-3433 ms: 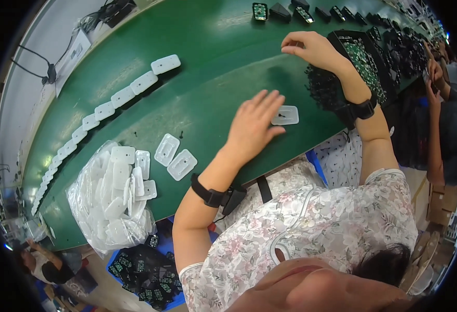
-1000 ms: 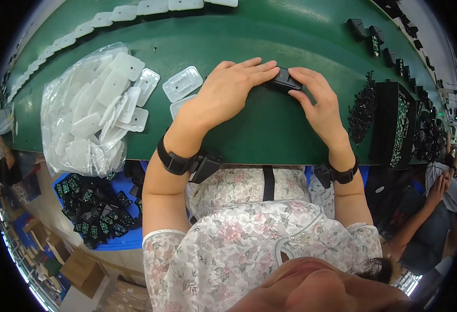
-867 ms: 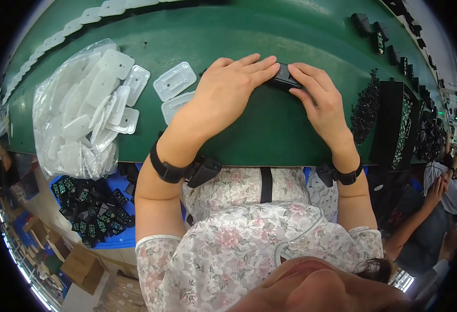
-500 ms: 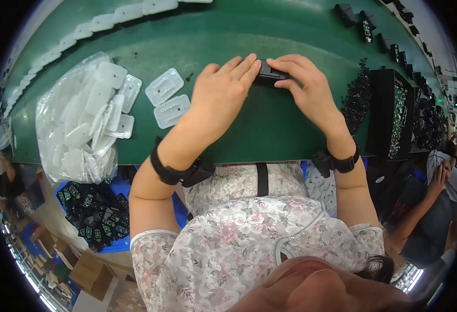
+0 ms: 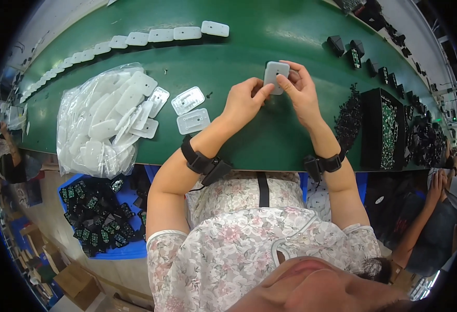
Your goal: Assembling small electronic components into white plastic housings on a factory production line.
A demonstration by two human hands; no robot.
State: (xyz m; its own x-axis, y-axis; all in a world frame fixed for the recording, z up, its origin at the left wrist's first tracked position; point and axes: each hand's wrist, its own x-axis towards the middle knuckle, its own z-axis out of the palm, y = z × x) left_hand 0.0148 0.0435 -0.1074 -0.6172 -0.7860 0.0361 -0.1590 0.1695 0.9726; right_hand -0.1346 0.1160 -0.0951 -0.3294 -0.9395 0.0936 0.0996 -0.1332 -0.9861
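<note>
Over the green tabletop (image 5: 228, 151) I hold up a small rounded case (image 5: 276, 70) between both hands. Its pale grey-white face is toward me, and a dark edge shows along its left side. My right hand (image 5: 302, 96) grips the right side, thumb across the face and fingers behind. At the lower left edge, my left hand (image 5: 245, 101) pinches with thumb and bent fingers. Left of my left hand lie two translucent plastic covers, one (image 5: 188, 100) above the other (image 5: 193, 121). A small dark piece (image 5: 209, 95) sits beside them.
A clear bag (image 5: 96, 122) spills white covers at left. Behind it runs a row of white covers (image 5: 161, 35). At right are a heap of small black parts (image 5: 348, 122), a black box (image 5: 371, 135) of green-and-silver pieces and black housings (image 5: 355, 58). A blue bin (image 5: 135, 252) stands below the table.
The case was flat on the table, dark side up, under both hands. Now it is lifted and turned with its pale face showing. The whole view has shifted.
</note>
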